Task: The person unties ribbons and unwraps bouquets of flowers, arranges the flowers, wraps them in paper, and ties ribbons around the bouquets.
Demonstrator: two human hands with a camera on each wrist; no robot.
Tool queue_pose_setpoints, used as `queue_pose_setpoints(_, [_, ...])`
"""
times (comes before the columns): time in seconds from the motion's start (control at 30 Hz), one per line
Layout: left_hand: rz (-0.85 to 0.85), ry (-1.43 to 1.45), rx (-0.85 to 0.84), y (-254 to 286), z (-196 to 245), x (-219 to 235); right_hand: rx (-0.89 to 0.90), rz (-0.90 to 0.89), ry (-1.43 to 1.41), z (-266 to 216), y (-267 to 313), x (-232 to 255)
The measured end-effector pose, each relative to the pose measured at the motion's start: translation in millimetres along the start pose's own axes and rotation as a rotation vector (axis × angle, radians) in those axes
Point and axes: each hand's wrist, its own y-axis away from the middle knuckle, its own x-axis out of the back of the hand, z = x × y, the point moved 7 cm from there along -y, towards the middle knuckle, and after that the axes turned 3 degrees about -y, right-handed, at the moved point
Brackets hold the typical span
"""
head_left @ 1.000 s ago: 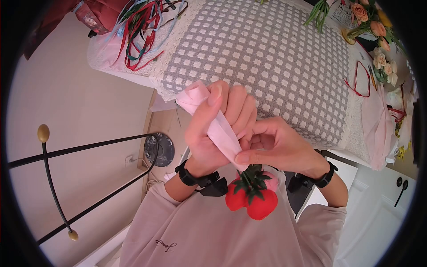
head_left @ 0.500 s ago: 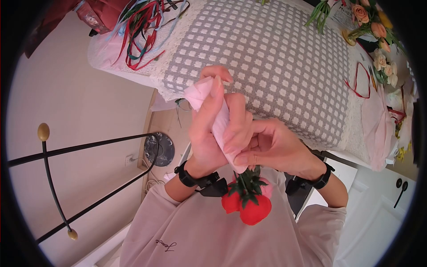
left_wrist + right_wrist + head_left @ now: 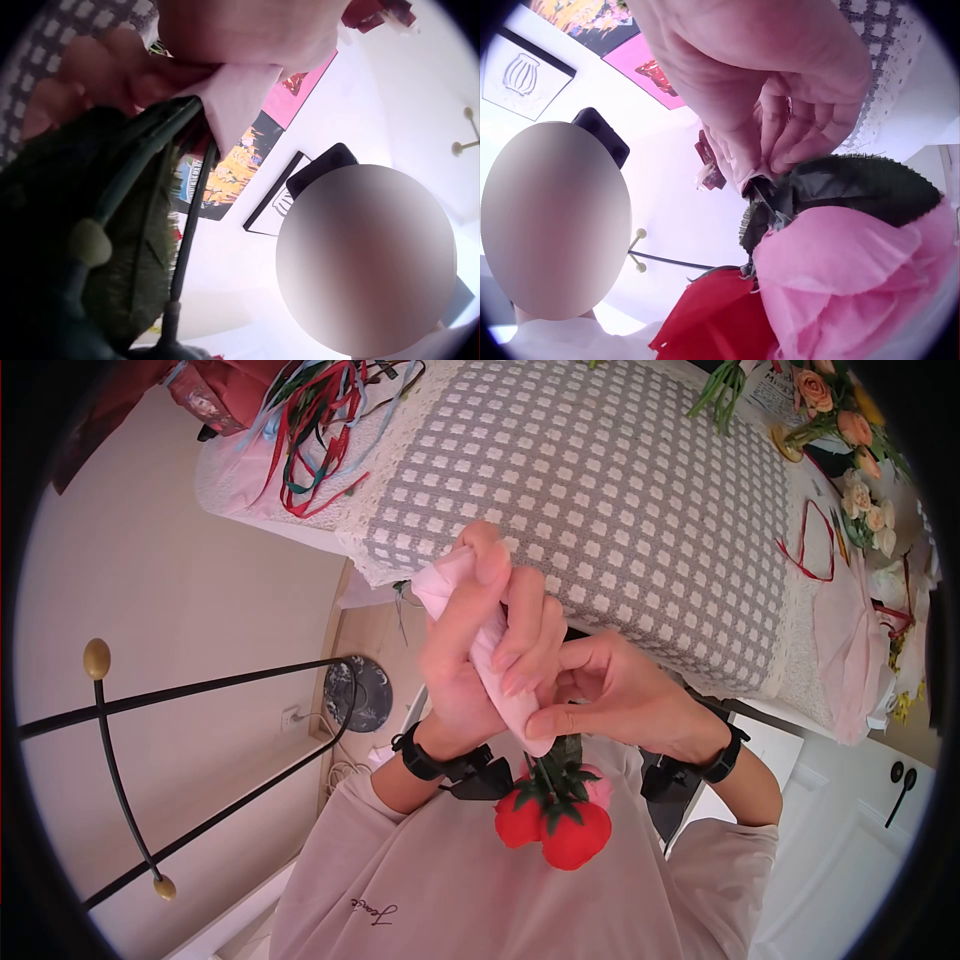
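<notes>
A small bunch of artificial roses hangs heads down in front of the shirt. Red roses (image 3: 576, 836) and a pink rose (image 3: 838, 274) show below green leaves (image 3: 862, 187). Pale pink wrapping paper (image 3: 497, 670) is rolled tightly round the stems, which come out at its lower end. My left hand (image 3: 478, 630) grips the roll along its length, thumb on the near side and fingers curled over the far side. With thumb and fingers, my right hand (image 3: 630, 695) pinches the paper's lower edge, close to where the dark stems (image 3: 196, 217) emerge.
A table with a grey and white checked cloth (image 3: 600, 490) stands ahead. Ribbons (image 3: 325, 445) lie in a tangle at its left. Peach roses (image 3: 850, 428), pink paper (image 3: 848, 630) and a red ribbon loop (image 3: 808, 540) are at its right. A black metal rack (image 3: 190, 695) stands left.
The left fingers loosened and shifted on the roll, then curled round it again. The flower heads swung slightly left and down. The right hand keeps pinching the lower edge.
</notes>
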Motion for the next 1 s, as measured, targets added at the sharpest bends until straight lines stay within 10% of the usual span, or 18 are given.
queue_pose_setpoints(0.63, [0.328, -0.367, -0.164, 5, 30, 33, -0.037, -0.074, -0.048, 1, 0, 1])
queue_pose_setpoints(0.73, [0.327, -1.039, -0.445, 12, 68, 26, -0.035, -0.067, -0.007, -4, 6, 2])
queue_pose_setpoints(0.8, [-0.233, -1.535, -0.752, 23, 80, -32, -0.063, -0.04, 0.049, -6, 11, 7])
queue_pose_setpoints(0.83, [-0.244, -1.529, -0.743, 28, 89, -44, -0.058, -0.03, 0.041, -6, 12, 10])
queue_pose_setpoints(0.9, [-0.674, -1.969, -0.405, 40, 62, -63, -0.06, -0.027, 0.053, -4, 13, 15])
queue_pose_setpoints(1.0, [-0.854, -2.164, -0.22, 44, 20, -58, 0.028, -0.029, 0.107, -11, 11, 8])
